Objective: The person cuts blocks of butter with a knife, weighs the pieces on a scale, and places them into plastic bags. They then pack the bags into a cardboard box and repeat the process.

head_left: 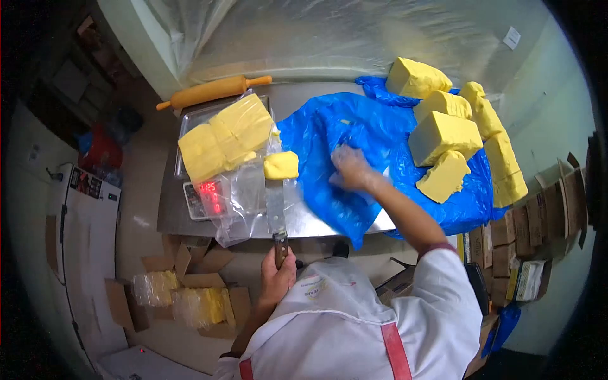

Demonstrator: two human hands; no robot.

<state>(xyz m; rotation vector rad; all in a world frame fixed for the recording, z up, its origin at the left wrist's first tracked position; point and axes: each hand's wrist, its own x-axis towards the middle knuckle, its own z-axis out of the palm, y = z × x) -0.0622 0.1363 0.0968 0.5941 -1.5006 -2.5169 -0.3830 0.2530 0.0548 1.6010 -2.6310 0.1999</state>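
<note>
My left hand [277, 276] is closed round the wooden handle of a broad metal spatula [276, 206], whose blade points away from me. A small yellow block [281, 165] rests at the blade's far end. My right hand [352, 168], in a clear glove, is on the crumpled blue plastic sheet [320, 136]; its fingers are partly hidden and look closed on something pale. Flat yellow slabs [225, 136] lie in clear film on the scale [197, 204], which shows red digits. Large yellow blocks [445, 136] stand on blue plastic at the right.
A rolling pin [212, 92] lies at the back left of the metal table [171, 212]. Open cardboard boxes [120, 304] with wrapped yellow blocks [199, 307] are on the floor at left. More cardboard [538, 218] is stacked at right. Plastic sheeting [316, 38] hangs behind the table.
</note>
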